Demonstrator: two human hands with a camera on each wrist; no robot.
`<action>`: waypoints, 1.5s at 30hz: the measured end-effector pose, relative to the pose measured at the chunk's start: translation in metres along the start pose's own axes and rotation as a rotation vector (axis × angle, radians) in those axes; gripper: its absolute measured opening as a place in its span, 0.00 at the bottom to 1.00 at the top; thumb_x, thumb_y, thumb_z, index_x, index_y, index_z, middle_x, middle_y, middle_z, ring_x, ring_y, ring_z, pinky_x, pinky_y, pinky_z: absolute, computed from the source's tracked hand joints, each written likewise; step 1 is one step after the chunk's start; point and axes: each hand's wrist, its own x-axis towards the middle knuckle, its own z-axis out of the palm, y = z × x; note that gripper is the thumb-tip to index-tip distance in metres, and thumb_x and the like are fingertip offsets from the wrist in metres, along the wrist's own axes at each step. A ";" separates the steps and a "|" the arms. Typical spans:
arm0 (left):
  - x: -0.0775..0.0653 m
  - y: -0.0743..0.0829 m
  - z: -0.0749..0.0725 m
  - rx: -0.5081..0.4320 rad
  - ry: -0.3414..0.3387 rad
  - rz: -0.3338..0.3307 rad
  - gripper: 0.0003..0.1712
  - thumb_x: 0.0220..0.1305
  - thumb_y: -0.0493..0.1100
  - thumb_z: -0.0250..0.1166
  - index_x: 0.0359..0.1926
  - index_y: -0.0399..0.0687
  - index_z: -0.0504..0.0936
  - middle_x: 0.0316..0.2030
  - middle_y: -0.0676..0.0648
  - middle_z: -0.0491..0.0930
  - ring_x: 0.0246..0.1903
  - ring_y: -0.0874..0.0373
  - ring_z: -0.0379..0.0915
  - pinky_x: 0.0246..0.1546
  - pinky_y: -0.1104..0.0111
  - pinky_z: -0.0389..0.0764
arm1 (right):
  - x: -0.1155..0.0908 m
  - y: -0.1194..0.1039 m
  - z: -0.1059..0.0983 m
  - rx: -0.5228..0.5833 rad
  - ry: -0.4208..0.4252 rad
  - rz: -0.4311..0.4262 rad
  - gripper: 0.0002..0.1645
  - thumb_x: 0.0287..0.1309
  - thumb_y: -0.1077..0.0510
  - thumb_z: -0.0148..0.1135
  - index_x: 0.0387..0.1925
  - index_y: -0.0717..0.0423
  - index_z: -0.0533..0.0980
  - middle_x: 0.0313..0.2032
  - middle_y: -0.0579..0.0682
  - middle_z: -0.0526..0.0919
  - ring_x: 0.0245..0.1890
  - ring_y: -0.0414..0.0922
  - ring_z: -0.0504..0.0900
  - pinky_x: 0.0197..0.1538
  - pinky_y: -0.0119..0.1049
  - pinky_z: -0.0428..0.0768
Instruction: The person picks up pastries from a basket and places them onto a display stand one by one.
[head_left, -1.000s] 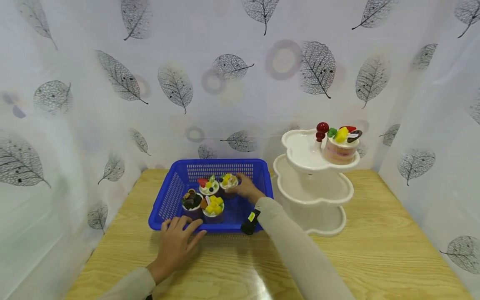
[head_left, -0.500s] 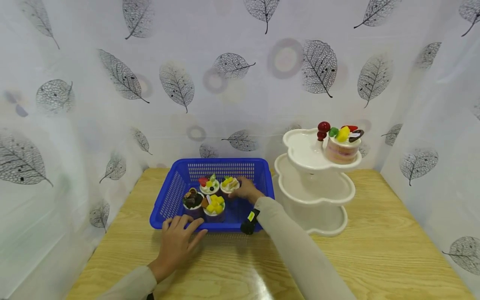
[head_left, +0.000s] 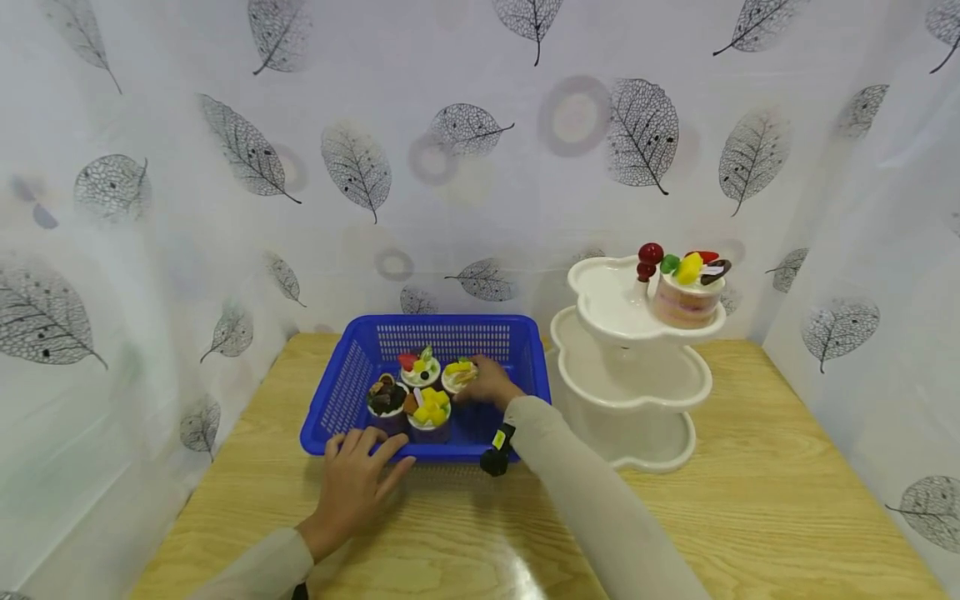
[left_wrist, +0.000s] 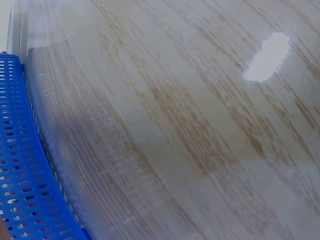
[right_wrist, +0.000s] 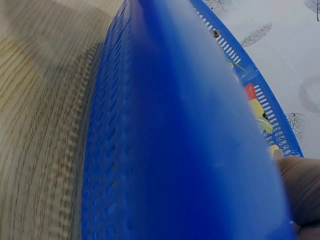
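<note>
Inside the blue plastic basket (head_left: 315, 425), my right hand (head_left: 491, 385) holds a small fruit-topped cake (head_left: 459, 372) between thumb and fingers, at the right end of the group. Beside it sit a strawberry-topped cake (head_left: 420, 369), a chocolate-topped cake (head_left: 387, 400) and a cake with yellow fruit cubes (head_left: 431, 410). My left hand (head_left: 356, 475) rests its spread fingers on the basket's front rim. In the right wrist view, the basket wall (right_wrist: 200, 130) hides most of the held cake; part of the right hand (right_wrist: 302, 192) shows at the edge.
Right of the basket stands a white three-tier stand (head_left: 630, 371) with scalloped trays and a red knob (head_left: 649, 254). A layered fruit cake (head_left: 686, 296) sits on its top tier. Leaf-print curtains (head_left: 465, 208) enclose the wooden table (head_left: 787, 500) behind and at the sides.
The right hand shifts slightly, and the cake it holds now tilts a little more toward the hand. The left hand stays on the rim.
</note>
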 end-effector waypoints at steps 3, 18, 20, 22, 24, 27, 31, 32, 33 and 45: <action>0.001 0.000 0.001 0.000 0.009 0.010 0.23 0.66 0.65 0.54 0.44 0.56 0.84 0.33 0.49 0.77 0.36 0.49 0.72 0.42 0.46 0.64 | -0.002 -0.002 -0.002 0.009 0.008 0.023 0.49 0.37 0.62 0.78 0.63 0.65 0.65 0.50 0.61 0.77 0.47 0.54 0.76 0.55 0.48 0.73; 0.000 0.001 -0.001 0.000 0.019 0.007 0.20 0.63 0.63 0.58 0.43 0.56 0.84 0.33 0.49 0.77 0.36 0.50 0.72 0.42 0.47 0.64 | -0.023 -0.029 -0.029 0.126 0.015 -0.066 0.44 0.38 0.60 0.76 0.60 0.67 0.68 0.46 0.60 0.79 0.44 0.52 0.78 0.51 0.44 0.77; 0.000 0.001 -0.001 0.002 0.021 0.006 0.20 0.63 0.63 0.58 0.42 0.57 0.84 0.32 0.50 0.77 0.36 0.51 0.72 0.42 0.47 0.64 | -0.026 -0.035 -0.036 0.154 0.014 -0.093 0.43 0.39 0.59 0.76 0.59 0.66 0.68 0.46 0.59 0.80 0.45 0.52 0.79 0.52 0.44 0.76; -0.001 0.001 -0.001 0.002 0.019 0.006 0.19 0.63 0.62 0.59 0.42 0.56 0.84 0.32 0.50 0.77 0.35 0.51 0.72 0.42 0.48 0.64 | -0.030 -0.043 -0.044 0.174 0.021 -0.121 0.44 0.41 0.59 0.76 0.61 0.65 0.68 0.48 0.59 0.79 0.47 0.52 0.78 0.53 0.44 0.76; -0.001 0.001 -0.001 0.003 0.017 0.008 0.19 0.63 0.62 0.59 0.43 0.56 0.84 0.33 0.50 0.77 0.35 0.51 0.72 0.42 0.47 0.64 | -0.034 -0.050 -0.053 0.189 0.026 -0.151 0.43 0.43 0.57 0.76 0.62 0.63 0.68 0.50 0.58 0.79 0.49 0.52 0.78 0.55 0.45 0.74; -0.001 0.002 -0.001 0.008 0.013 0.007 0.20 0.64 0.63 0.58 0.43 0.56 0.84 0.33 0.49 0.77 0.36 0.50 0.72 0.42 0.47 0.64 | -0.043 -0.062 -0.067 0.231 0.025 -0.199 0.42 0.47 0.57 0.74 0.64 0.60 0.67 0.52 0.58 0.78 0.52 0.52 0.77 0.57 0.45 0.73; 0.000 0.002 -0.001 0.013 0.012 0.005 0.20 0.64 0.63 0.58 0.43 0.57 0.84 0.33 0.49 0.77 0.36 0.50 0.72 0.42 0.47 0.64 | -0.057 -0.075 -0.084 0.286 0.049 -0.262 0.42 0.49 0.57 0.73 0.65 0.59 0.65 0.54 0.58 0.77 0.53 0.52 0.76 0.58 0.45 0.72; -0.001 0.002 -0.001 0.011 0.011 0.002 0.20 0.64 0.63 0.58 0.43 0.57 0.84 0.33 0.50 0.77 0.36 0.50 0.72 0.42 0.47 0.64 | -0.060 -0.078 -0.088 0.289 0.063 -0.275 0.43 0.50 0.57 0.73 0.66 0.58 0.64 0.54 0.57 0.76 0.54 0.52 0.75 0.58 0.45 0.72; -0.001 0.002 0.000 0.010 0.008 0.000 0.20 0.63 0.63 0.58 0.43 0.57 0.84 0.33 0.50 0.77 0.36 0.50 0.72 0.42 0.47 0.64 | -0.064 -0.080 -0.092 0.287 0.080 -0.288 0.43 0.50 0.56 0.72 0.66 0.58 0.64 0.55 0.57 0.76 0.55 0.52 0.74 0.58 0.45 0.72; 0.000 0.002 0.000 0.009 -0.008 -0.017 0.18 0.59 0.60 0.63 0.44 0.58 0.84 0.34 0.50 0.77 0.37 0.52 0.72 0.44 0.48 0.63 | -0.102 -0.091 -0.129 0.454 0.432 -0.390 0.52 0.47 0.57 0.75 0.68 0.62 0.57 0.61 0.59 0.69 0.60 0.50 0.70 0.61 0.41 0.70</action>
